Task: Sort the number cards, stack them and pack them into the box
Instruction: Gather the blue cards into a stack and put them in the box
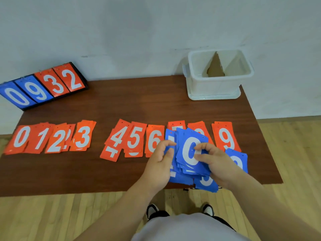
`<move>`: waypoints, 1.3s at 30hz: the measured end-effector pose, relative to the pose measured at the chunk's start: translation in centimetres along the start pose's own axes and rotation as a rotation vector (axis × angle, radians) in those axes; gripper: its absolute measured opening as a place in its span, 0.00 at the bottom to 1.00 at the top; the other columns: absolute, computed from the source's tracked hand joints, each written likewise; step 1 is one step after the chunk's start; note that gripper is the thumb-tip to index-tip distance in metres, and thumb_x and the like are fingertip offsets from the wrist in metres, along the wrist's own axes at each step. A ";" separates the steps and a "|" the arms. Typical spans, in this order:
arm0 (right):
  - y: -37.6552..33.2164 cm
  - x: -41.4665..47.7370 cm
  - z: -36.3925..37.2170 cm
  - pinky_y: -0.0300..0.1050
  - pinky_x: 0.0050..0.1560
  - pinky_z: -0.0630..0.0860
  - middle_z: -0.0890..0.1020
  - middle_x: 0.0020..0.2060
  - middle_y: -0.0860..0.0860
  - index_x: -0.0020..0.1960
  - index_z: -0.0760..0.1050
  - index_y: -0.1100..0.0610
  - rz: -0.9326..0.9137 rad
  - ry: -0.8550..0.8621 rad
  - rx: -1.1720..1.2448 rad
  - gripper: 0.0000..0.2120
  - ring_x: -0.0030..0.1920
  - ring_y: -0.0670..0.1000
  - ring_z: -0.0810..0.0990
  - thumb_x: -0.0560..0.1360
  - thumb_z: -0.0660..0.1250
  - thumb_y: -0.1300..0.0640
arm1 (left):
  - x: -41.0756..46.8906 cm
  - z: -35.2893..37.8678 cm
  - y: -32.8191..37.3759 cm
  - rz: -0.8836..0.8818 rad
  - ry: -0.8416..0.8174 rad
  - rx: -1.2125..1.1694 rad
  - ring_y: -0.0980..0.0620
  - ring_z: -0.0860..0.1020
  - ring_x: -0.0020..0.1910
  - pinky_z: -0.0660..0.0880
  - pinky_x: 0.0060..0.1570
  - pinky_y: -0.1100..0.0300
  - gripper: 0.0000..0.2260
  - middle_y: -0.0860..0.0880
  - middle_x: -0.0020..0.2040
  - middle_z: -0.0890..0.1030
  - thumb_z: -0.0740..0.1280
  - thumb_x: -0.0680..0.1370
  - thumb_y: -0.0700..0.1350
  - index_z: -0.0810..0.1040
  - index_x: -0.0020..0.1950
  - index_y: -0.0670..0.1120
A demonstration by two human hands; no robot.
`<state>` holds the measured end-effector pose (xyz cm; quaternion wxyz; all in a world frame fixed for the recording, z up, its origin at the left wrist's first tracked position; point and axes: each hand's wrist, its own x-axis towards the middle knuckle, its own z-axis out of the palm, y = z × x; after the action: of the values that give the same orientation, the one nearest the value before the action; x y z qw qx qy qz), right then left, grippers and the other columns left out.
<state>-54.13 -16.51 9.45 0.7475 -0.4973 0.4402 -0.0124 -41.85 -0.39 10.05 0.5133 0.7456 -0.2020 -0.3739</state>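
Blue card stack [190,153], gripped between both hands [159,164] [217,164]

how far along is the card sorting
Done: orange cards lie in number piles along the table. In hand: left hand and right hand grip the blue stack, 0 on top. Left: sort the blue, stack everything, pack the box, which holds only a cardboard divider.

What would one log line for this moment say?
left hand: grips blue stack | right hand: pinches top card | orange piles: in a row | box: far right corner
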 end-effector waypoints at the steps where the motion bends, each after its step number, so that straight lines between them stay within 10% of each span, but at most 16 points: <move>1: 0.1 -0.2 0.1 0.57 0.50 0.75 0.83 0.54 0.56 0.52 0.79 0.56 0.010 -0.026 0.000 0.07 0.50 0.58 0.84 0.79 0.68 0.66 | 0.0 0.3 0.4 -0.005 -0.044 -0.004 0.56 0.66 0.33 0.66 0.35 0.62 0.09 0.55 0.39 0.72 0.56 0.86 0.51 0.74 0.60 0.60; 6: 0.4 -0.8 -1.8 0.58 0.45 0.81 0.83 0.52 0.53 0.50 0.79 0.52 -0.053 0.083 -0.077 0.10 0.48 0.58 0.85 0.77 0.70 0.66 | 1.4 2.5 1.1 -0.036 -0.169 0.013 0.70 0.73 0.57 0.70 0.57 0.66 0.19 0.65 0.60 0.74 0.50 0.81 0.68 0.69 0.67 0.66; 15: 2.5 -2.4 -11.6 0.48 0.35 0.70 0.81 0.47 0.56 0.51 0.75 0.50 -0.049 0.467 -0.334 0.11 0.37 0.56 0.75 0.75 0.66 0.66 | 3.8 11.0 -5.9 -0.261 -0.019 0.502 0.45 0.67 0.72 0.72 0.64 0.52 0.37 0.47 0.73 0.64 0.72 0.77 0.56 0.57 0.80 0.52; 30: 3.8 -2.2 -21.3 0.60 0.44 0.83 0.80 0.52 0.50 0.51 0.76 0.48 0.058 0.352 -0.362 0.11 0.47 0.56 0.83 0.76 0.66 0.64 | 3.5 19.2 -8.8 -0.270 0.167 0.714 0.46 0.68 0.64 0.75 0.59 0.53 0.48 0.48 0.69 0.59 0.78 0.72 0.54 0.50 0.81 0.61; 34: 3.2 -1.5 -21.4 0.48 0.36 0.80 0.79 0.53 0.48 0.52 0.76 0.48 0.058 0.328 -0.402 0.10 0.47 0.53 0.82 0.78 0.66 0.63 | 3.2 19.2 -8.5 -0.254 0.118 0.638 0.53 0.74 0.52 0.77 0.50 0.57 0.39 0.52 0.60 0.67 0.76 0.75 0.51 0.57 0.79 0.62; 39: 2.3 -1.3 -21.2 0.47 0.35 0.79 0.79 0.53 0.48 0.52 0.77 0.47 0.051 0.276 -0.428 0.12 0.47 0.53 0.81 0.77 0.66 0.64 | 2.4 18.6 -6.4 -0.209 0.187 0.419 0.53 0.76 0.60 0.72 0.52 0.61 0.17 0.54 0.65 0.75 0.66 0.81 0.44 0.74 0.69 0.56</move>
<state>-70.09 -30.30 6.10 0.5580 -0.6265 0.5432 0.0322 -55.06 -10.95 -0.26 0.3224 0.8839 -0.1487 -0.3045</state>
